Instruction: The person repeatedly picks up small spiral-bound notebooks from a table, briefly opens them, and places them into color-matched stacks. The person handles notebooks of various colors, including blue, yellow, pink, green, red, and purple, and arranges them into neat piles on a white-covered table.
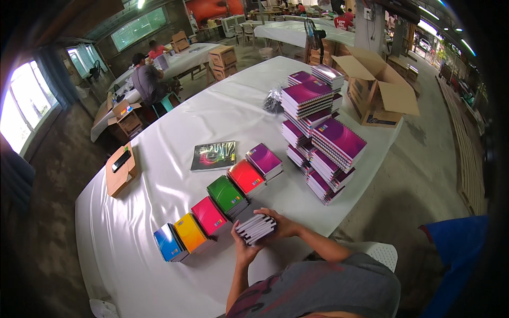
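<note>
Both my hands grip a small stack of spiral notebooks over the near part of the table, page edges facing up. My left hand wraps the stack's left and lower side. On its far right side, my right hand holds it. Just beyond runs a slanting row of notebook piles: blue, yellow, pink, green, red and purple. Tall stacks of purple notebooks rise at the right. The covers of the held notebooks are hidden.
A dark patterned flat book lies behind the row. On the left, a black phone rests on a cardboard box. An open carton stands past the purple stacks, near a clear plastic bag. People sit at farther tables.
</note>
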Demonstrator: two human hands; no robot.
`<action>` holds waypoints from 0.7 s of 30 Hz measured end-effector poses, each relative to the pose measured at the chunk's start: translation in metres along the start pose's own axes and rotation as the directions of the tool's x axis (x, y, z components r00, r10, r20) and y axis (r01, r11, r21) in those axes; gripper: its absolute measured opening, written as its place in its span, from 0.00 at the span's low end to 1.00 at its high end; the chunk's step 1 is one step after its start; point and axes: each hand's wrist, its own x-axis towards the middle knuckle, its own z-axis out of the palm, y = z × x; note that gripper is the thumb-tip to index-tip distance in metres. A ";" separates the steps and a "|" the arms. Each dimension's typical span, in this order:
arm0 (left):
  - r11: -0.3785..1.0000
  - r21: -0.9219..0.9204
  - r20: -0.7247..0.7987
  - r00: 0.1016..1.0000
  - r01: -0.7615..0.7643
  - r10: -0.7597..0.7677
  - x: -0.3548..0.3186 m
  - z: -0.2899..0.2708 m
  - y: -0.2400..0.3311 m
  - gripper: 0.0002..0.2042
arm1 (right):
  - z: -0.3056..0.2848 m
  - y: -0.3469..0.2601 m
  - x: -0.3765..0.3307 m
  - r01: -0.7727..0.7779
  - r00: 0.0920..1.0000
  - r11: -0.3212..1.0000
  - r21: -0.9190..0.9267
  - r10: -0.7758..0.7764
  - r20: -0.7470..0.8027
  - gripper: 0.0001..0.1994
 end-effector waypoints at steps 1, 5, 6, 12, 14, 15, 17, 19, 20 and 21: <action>0.996 -0.089 0.007 1.000 -0.015 0.016 -0.001 0.000 -0.008 0.50 | 0.001 0.002 -0.002 -0.084 0.996 0.974 0.210 0.078 0.037 0.50; 0.958 -0.283 -0.110 0.994 -0.042 0.011 0.007 0.013 -0.008 0.48 | 0.014 0.002 0.000 -0.120 0.993 0.919 0.375 0.112 0.043 0.51; 0.966 -0.257 -0.143 0.990 -0.014 -0.023 0.006 0.016 -0.013 0.48 | 0.018 0.003 -0.002 -0.134 0.991 0.919 0.371 0.133 0.029 0.51; 0.981 -0.173 -0.119 0.991 -0.084 0.064 0.009 -0.002 -0.031 0.51 | 0.006 0.028 -0.003 -0.180 0.966 0.938 0.296 0.113 0.231 0.43; 0.977 -0.212 -0.050 0.998 0.029 -0.041 0.012 0.009 -0.038 0.52 | 0.019 0.028 -0.003 -0.168 0.984 0.911 0.376 0.133 0.117 0.40; 0.974 -0.213 -0.074 0.993 0.075 -0.092 0.012 0.012 -0.037 0.52 | 0.023 0.028 -0.002 -0.129 0.991 0.922 0.365 0.114 0.062 0.41; 0.991 -0.126 -0.118 0.991 0.042 -0.057 0.007 0.011 -0.037 0.50 | 0.024 0.025 -0.001 -0.081 0.997 0.941 0.328 0.080 0.016 0.42; 0.993 -0.111 -0.077 0.996 0.037 -0.046 0.006 0.004 -0.045 0.50 | 0.024 0.017 -0.018 -0.084 0.996 0.953 0.291 0.073 0.051 0.42; 0.993 -0.109 -0.053 0.997 0.054 -0.060 0.003 0.003 -0.052 0.50 | 0.028 0.041 -0.017 -0.123 0.991 0.938 0.325 0.099 0.089 0.43; 0.999 -0.051 -0.085 0.996 -0.020 0.016 0.001 0.002 -0.060 0.51 | 0.031 0.040 -0.018 -0.155 0.987 0.919 0.362 0.127 0.099 0.43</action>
